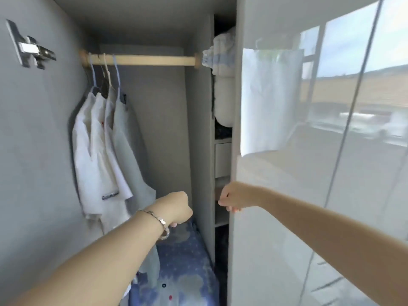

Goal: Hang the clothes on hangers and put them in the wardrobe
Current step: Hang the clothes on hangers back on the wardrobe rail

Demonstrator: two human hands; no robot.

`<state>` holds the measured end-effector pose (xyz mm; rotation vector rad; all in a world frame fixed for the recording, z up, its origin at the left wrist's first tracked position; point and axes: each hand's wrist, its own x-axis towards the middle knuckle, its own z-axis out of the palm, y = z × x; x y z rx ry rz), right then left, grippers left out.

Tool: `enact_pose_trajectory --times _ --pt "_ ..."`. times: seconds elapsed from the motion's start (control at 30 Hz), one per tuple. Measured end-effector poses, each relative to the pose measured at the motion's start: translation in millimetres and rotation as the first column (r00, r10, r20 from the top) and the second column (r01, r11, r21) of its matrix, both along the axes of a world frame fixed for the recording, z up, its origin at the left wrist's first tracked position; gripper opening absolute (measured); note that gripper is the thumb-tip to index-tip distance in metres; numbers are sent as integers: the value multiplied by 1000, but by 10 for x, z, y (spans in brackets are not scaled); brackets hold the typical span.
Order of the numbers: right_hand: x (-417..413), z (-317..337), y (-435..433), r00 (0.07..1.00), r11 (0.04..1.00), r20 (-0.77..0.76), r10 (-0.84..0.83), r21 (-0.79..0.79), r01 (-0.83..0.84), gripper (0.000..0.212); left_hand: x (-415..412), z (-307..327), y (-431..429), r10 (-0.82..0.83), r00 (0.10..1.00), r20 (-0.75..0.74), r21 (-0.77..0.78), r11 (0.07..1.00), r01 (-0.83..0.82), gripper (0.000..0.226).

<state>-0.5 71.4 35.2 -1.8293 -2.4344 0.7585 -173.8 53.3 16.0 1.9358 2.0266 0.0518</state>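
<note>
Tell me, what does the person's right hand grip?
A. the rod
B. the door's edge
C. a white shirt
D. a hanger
B: the right hand has its fingers curled round the edge of the door, well below the rod and apart from the white clothes hanging at the rod's left end.

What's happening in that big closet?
A person stands at the open wardrobe. Their right hand grips the edge of the glossy door. Their left hand, wearing a bracelet, reaches in low above some blue patterned fabric, fingers curled; whether it holds anything is hidden. A few white clothes already hang on hangers at the left end of the wooden rail.
</note>
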Motion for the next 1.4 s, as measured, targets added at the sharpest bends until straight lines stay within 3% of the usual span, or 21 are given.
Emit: enact_pose_trajectory --times 0.17,0.3,0.47,0.6,0.67,0.83,0.93,1.03,1.17,1.23,1.4 --pt "1287 -597 -886 960 955 37 -276 -102 279 36 1230 -370 -407 -312 950 28 -74 947 313 16" --pt "2442 -1108 -2005 843 835 9 -537 -134 533 34 2388 -755 -939 -553 832 39 -148 821 552 17" --pt "3594 -1655 -3813 551 544 -20 -834 -188 818 27 3865 -1192 -2115 -815 576 69 -87 570 817 16" --pt "4155 -2145 -5548 340 314 76 -937 -241 918 28 4872 -1667 -3402 -938 341 63 -92 334 938 14" --pt "4328 -2370 -6461 177 150 89 -980 -252 956 29 5306 -1872 -4114 -978 203 50 -114 196 974 16" --pt "4496 -2920 -8539 -230 -261 132 -964 -318 911 30 6151 -2321 -5847 -992 -99 85 -190 -113 975 16" --pt "4354 -3314 -9518 -463 -498 185 -867 -312 809 25 6453 -2661 -6765 -965 -249 84 -240 -262 935 18" --pt "4201 -3777 -10285 -635 -674 230 -737 -307 672 14 6696 -3090 -7575 -920 -383 83 -285 -391 875 17" --pt "4140 -4459 -11110 -782 -820 255 -568 -254 513 18 6959 -3667 -8500 -883 -464 69 -264 -464 845 23" --pt "4137 -4814 -11460 -812 -851 264 -521 -237 469 14 7072 -4023 -8889 -870 -481 106 -238 -492 837 24" --pt "4156 -5779 -12293 -861 -898 261 -436 -196 395 30 7211 -4992 -9683 -842 -515 160 -221 -539 813 17"
